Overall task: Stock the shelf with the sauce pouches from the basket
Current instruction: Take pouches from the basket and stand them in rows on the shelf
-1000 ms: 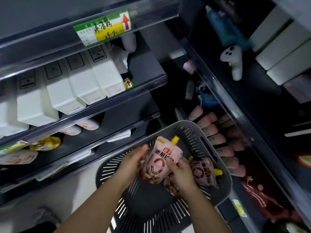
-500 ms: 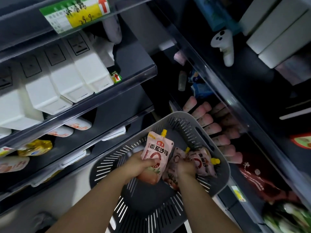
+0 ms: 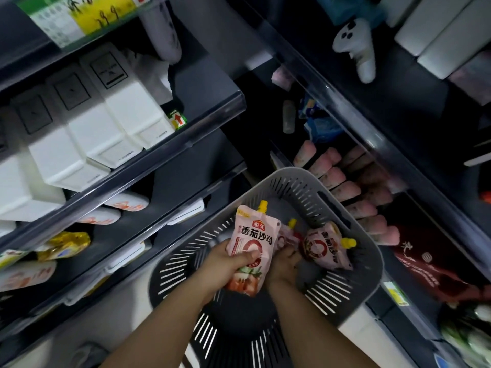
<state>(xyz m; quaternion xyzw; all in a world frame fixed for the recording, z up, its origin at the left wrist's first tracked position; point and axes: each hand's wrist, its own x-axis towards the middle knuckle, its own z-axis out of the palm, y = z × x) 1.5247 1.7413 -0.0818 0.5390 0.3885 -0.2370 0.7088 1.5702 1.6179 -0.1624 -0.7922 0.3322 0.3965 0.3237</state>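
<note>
My left hand point(image 3: 228, 261) grips a pouch point(image 3: 252, 243), thumb across its front, above the basket point(image 3: 353, 293). My right hand point(image 3: 283, 264) is inside the basket at a second pouch point(image 3: 285, 233); I cannot tell whether it grips. A third pouch point(image 3: 325, 248) lies beside it.

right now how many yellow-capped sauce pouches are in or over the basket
3. The held pouch is in the left hand over the basket; the right pouch lies inside by its wall; the middle pouch is partly behind the right hand. Others may be hidden.
</note>
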